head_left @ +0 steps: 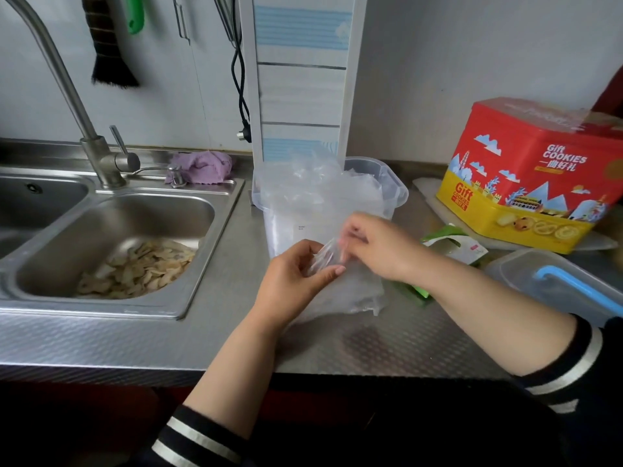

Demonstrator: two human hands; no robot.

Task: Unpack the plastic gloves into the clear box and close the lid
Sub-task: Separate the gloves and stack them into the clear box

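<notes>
A clear box point(394, 187) stands open on the steel counter behind my hands, with crumpled thin plastic gloves point(313, 183) heaped in and over it. In front of it lies a clear plastic bag of gloves point(350, 291). My left hand point(293, 281) pinches the top of this bag from the left. My right hand point(381, 244) pinches the same plastic from the right, its fingers curled on it. The box's clear lid with a blue handle point(569, 281) lies at the right.
A steel sink point(111, 244) with pale peelings fills the left, with a tap point(97, 156) and a purple cloth point(202, 166) behind. A red and yellow cookie tin point(532, 176) stands at the right on a white board, with green packaging point(451, 244) in front of it.
</notes>
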